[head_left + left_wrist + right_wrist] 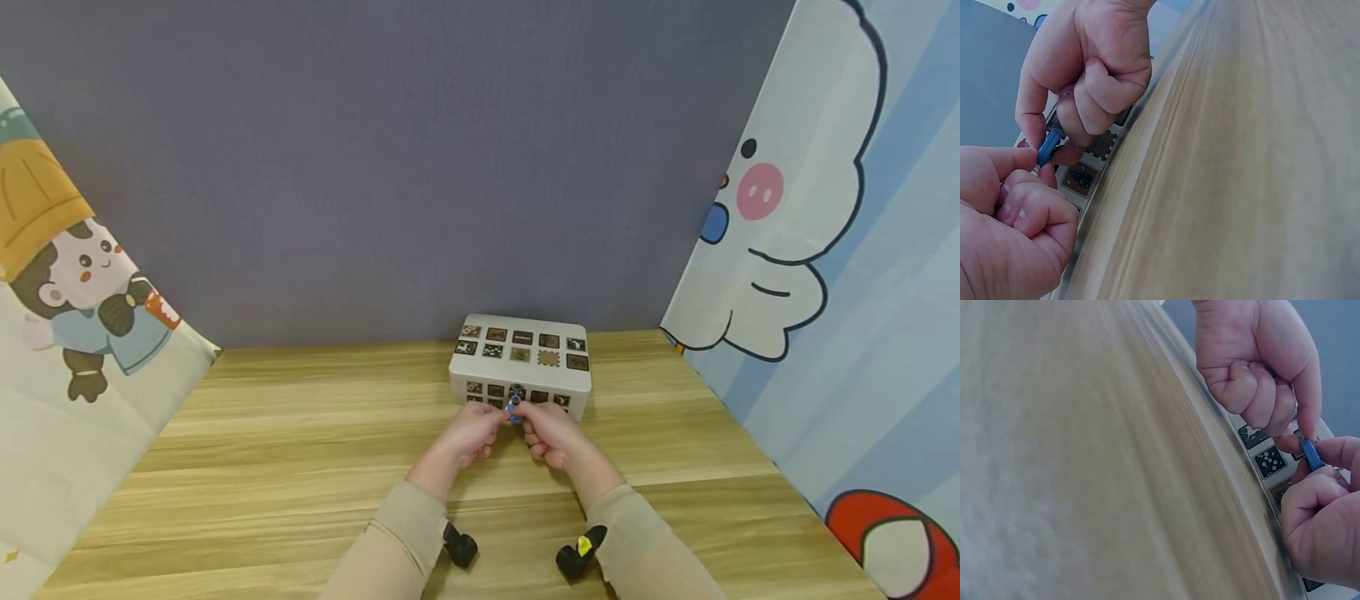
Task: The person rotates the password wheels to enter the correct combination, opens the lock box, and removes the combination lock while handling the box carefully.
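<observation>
Head view: a white box (pixel 521 372), patterned with small dark and brown square pictures, sits closed on a wood-grain counter (pixel 300 433), close to a grey back wall (pixel 420 167). At the middle of the box's front, just below a metal clasp (pixel 517 390), is a small blue piece (pixel 514 411), perhaps a padlock, though fingers cover too much of it to be sure. The left hand (pixel 471 432) pinches it between thumb and index finger from one side; the right hand (pixel 553 432) pinches at it from the other, and both hands have their remaining fingers folded in. Both wrist views show the fingertips meeting around the blue piece, right beside the box's front. As for progress, the work seems to be midway: both hands have reached the blue piece and have a grip, but neither has let go and the box is not open, so the handling at the clasp looks unfinished; whether the piece is being fastened or freed cannot be told
</observation>
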Available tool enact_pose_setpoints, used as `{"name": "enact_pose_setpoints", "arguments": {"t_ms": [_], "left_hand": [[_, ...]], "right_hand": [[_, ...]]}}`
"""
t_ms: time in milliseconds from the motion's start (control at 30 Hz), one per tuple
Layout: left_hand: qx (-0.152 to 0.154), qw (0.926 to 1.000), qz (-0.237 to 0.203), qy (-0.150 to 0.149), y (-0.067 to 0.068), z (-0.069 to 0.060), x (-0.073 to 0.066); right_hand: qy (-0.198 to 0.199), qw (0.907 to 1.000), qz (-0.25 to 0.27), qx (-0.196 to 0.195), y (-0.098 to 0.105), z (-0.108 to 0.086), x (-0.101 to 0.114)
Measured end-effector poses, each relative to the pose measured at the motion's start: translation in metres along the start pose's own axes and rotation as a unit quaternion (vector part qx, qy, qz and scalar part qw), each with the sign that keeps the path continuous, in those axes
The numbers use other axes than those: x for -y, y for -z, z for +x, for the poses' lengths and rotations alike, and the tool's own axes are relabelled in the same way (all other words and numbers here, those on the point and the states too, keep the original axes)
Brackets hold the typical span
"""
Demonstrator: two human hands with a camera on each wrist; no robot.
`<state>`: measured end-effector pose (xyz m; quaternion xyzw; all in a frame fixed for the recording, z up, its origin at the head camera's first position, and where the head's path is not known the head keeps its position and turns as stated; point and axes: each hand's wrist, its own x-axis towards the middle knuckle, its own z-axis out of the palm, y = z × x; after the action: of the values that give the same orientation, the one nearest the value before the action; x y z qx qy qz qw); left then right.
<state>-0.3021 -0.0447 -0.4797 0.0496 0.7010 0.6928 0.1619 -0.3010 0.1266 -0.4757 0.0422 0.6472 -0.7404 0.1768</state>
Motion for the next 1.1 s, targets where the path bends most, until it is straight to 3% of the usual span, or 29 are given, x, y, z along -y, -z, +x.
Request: {"name": "enact_pose_setpoints", "arguments": {"t_ms": [1100], "left_hand": [[0.001, 1.0000, 0.007, 0.004, -0.0004, -0.0008, -0.0016]], "right_hand": [[-0.001, 0.9999, -0.007, -0.009, -0.0030, -0.0011, 0.0010]]}}
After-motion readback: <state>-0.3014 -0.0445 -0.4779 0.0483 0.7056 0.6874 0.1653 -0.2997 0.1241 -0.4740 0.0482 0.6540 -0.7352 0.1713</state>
